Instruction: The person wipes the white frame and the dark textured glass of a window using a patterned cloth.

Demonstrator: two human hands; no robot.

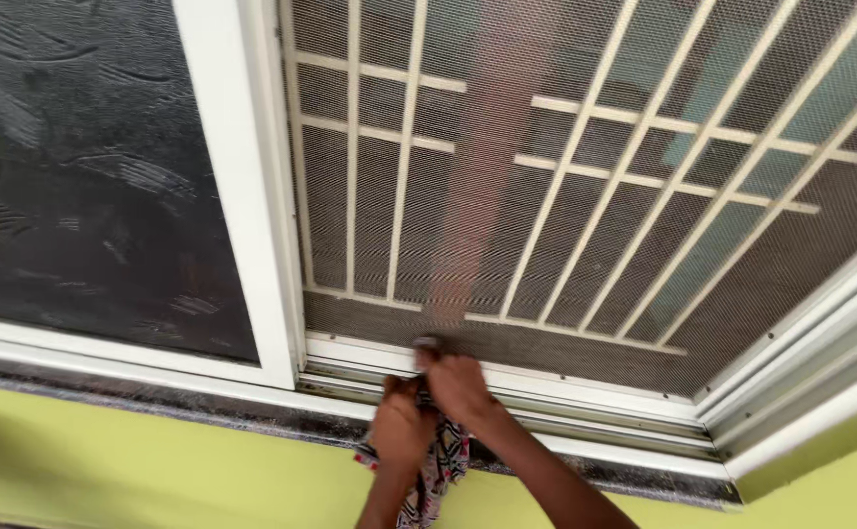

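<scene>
Window track (585, 416) (white, beneath a mesh screen (565, 225)): both hands close together, left hand (401, 426) gripping a patterned cloth (438, 468) hanging below, right hand (458, 384) pressing just above.

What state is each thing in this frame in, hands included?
Left hand: closed around the patterned cloth.
Right hand: fingers pressed at the bottom edge of the mesh screen.
Patterned cloth: bunched, hanging below the hands.
Mesh screen: in place, with pale bars behind it.
Glass pane: smeared with streaks.
Window track: grimy.
Sill ledge: dark with dirt.
</scene>
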